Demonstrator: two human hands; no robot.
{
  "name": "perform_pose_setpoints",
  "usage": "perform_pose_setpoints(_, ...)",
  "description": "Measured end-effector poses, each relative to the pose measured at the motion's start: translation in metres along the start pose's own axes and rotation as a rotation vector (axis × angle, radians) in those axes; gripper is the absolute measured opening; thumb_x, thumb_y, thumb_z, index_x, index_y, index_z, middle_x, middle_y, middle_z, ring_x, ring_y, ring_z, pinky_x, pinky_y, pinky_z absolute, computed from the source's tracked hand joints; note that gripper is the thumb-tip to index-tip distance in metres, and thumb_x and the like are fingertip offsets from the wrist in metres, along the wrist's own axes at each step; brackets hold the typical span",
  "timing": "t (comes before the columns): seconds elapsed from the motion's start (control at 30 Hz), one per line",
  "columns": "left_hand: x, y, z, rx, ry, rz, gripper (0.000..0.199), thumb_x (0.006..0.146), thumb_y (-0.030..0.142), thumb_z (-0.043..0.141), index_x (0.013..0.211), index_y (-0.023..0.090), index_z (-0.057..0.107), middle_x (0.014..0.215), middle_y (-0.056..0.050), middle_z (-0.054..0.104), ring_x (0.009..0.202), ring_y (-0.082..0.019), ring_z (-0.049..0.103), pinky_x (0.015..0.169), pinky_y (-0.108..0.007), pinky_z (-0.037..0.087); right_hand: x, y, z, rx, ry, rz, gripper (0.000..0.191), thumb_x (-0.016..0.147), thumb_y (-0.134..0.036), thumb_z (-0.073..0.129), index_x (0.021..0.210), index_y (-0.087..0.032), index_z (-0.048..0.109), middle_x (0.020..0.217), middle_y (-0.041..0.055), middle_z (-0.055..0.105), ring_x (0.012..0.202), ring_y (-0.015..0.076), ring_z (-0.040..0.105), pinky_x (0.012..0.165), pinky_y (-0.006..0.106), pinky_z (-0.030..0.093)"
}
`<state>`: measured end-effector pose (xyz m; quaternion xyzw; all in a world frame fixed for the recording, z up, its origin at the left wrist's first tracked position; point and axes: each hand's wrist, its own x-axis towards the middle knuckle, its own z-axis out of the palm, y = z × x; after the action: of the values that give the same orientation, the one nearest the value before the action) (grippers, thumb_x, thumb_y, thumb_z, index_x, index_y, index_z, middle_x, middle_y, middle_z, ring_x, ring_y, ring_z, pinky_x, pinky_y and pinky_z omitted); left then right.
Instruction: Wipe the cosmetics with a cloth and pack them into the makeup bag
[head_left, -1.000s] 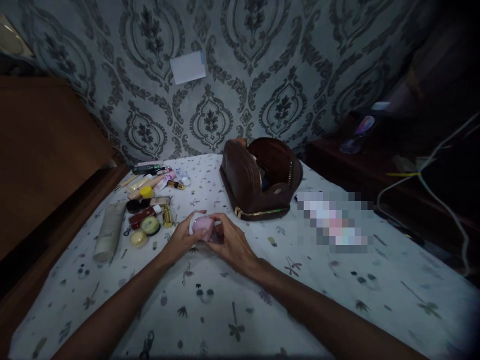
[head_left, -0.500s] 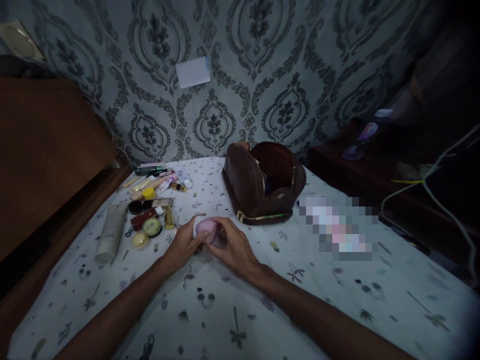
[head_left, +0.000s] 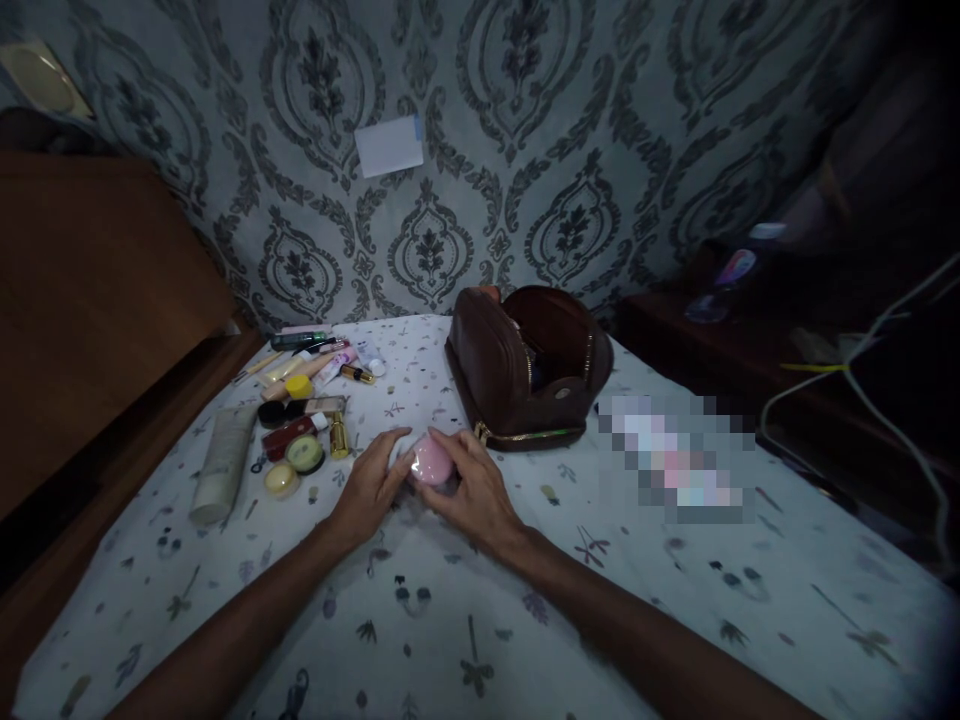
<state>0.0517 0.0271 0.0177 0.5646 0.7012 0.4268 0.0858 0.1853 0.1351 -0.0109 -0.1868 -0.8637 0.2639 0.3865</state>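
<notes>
A small round container with a glossy pink top (head_left: 433,461) is held between my two hands, near the middle of the patterned cloth. My right hand (head_left: 474,487) has its thumb and fingers curled about its right side. On the other side, my left hand (head_left: 373,492) grips it, thumb tip at the pink edge and fingers around a whitish part (head_left: 403,446). The container's underside is hidden. Just behind my right hand stands a brown makeup bag (head_left: 491,350), its top unzipped and gaping. Its contents are mostly dark.
To the left lie a grey tube (head_left: 223,465), a gold lipstick tube (head_left: 338,436), a green-topped pot (head_left: 304,454), a yellowish pot (head_left: 280,480) and several other cosmetics. A pixelated patch (head_left: 675,455) covers something at right. A bottle (head_left: 731,275) stands beyond the cloth.
The pink top has turned toward me and shows rounder and shinier. My left thumb has drawn back from across it to its left edge.
</notes>
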Motion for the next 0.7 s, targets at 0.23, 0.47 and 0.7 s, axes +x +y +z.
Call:
perform_pose_setpoints(0.23,-0.008,-0.005,0.008,0.285,-0.067,0.374,0.036,0.1,0.03,0.042,0.132,0.02,0.056,0.129,-0.012,0.062,0.121,-0.024,0.055,0.104,-0.047,0.047,-0.002,0.006,0.006,-0.036,-0.087,0.035,0.065,0.072,-0.025,0.065,0.134,-0.012,0.052,0.103,0.0116,0.059,0.097,0.0275,0.057,0.088,0.043,0.052)
perform_pose_setpoints(0.47,-0.007,0.011,0.005,0.159,-0.018,0.596,0.016,0.096,0.015,0.05,0.099,0.018,0.066,0.094,-0.007,0.073,0.091,-0.019,0.063,0.084,-0.036,0.054,0.001,0.007,0.001,0.013,-0.175,0.092,0.053,0.073,-0.02,0.064,0.125,-0.014,0.058,0.101,0.0099,0.06,0.092,0.0246,0.057,0.082,0.038,0.051)
perform_pose_setpoints(0.7,-0.001,0.009,-0.006,0.203,0.033,0.385,0.03,0.1,0.027,0.043,0.076,0.02,0.059,0.074,-0.004,0.063,0.075,-0.018,0.055,0.073,-0.032,0.046,0.005,0.006,0.0,0.084,-0.136,0.082,0.036,0.071,-0.026,0.071,0.105,-0.017,0.063,0.097,0.0072,0.064,0.094,0.0249,0.059,0.084,0.039,0.049)
